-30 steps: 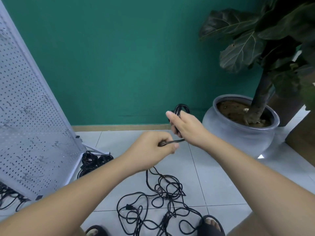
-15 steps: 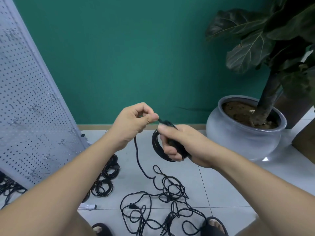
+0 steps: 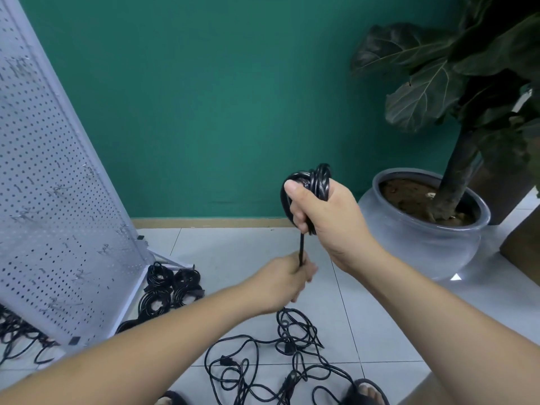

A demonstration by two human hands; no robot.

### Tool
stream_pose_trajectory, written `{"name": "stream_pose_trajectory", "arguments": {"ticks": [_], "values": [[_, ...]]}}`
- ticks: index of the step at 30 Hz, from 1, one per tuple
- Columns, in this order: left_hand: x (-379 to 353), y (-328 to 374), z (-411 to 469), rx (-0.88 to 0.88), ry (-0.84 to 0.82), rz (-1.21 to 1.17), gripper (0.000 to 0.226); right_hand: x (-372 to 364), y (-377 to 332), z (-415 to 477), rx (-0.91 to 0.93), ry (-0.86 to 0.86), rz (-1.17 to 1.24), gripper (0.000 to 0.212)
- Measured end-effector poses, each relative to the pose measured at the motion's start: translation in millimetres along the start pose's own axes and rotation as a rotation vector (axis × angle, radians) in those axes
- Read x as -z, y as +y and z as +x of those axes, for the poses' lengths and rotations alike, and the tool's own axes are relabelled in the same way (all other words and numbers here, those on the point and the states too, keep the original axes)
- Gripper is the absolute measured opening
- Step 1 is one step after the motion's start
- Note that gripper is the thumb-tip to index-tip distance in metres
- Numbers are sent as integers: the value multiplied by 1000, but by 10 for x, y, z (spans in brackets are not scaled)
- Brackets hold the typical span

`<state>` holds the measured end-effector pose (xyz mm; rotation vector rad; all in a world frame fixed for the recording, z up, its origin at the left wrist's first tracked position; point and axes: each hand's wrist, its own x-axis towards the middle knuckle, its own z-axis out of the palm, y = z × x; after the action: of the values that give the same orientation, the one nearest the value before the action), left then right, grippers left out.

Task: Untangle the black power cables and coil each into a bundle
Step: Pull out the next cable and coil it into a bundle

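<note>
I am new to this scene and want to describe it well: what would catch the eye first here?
The right hand, raised before the green wall, grips a black coil, while the left hand below holds its loose strand. A tangle of cables lies on the tiles, and finished bundles sit by the base of the pegboard.

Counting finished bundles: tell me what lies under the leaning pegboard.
Coiled black cable bundles lie by the pegboard's foot, loose cables at its left edge. The panel hides anything farther beneath it.
</note>
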<state>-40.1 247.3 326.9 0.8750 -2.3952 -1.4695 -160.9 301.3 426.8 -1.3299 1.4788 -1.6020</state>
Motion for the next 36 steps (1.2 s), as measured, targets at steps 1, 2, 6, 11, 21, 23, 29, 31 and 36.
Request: {"name": "stream_pose_trajectory", "arguments": {"ticks": [1,2,6,11,21,23,29,31,36], "values": [[-40,2,-13,5,-30,52,26,25,39,50,-8,43,-8,41],[-59,0,-24,-2,-50,131,24,48,85,99,-17,77,-12,43],[-74,71,-93,-113,-33,507,23,126,246,244,-43,168,-126,49],[215,322,-156,-351,150,593,26,196,436,296,-99,62,-405,52],[942,434,-267,-346,300,164,30,71,340,38,-298,-409,-270,69],[1062,412,-257,-349,305,128,42,46,256,-20,-358,-475,-164,69],[1276,221,-111,-279,433,64,54,105,102,-216,-310,-771,-28,40],[1241,168,-48,-193,453,-61,66,95,65,-266,-340,-797,97,36],[930,52,123,2,431,-165,61,56,-119,-303,-279,-712,335,37]]}}
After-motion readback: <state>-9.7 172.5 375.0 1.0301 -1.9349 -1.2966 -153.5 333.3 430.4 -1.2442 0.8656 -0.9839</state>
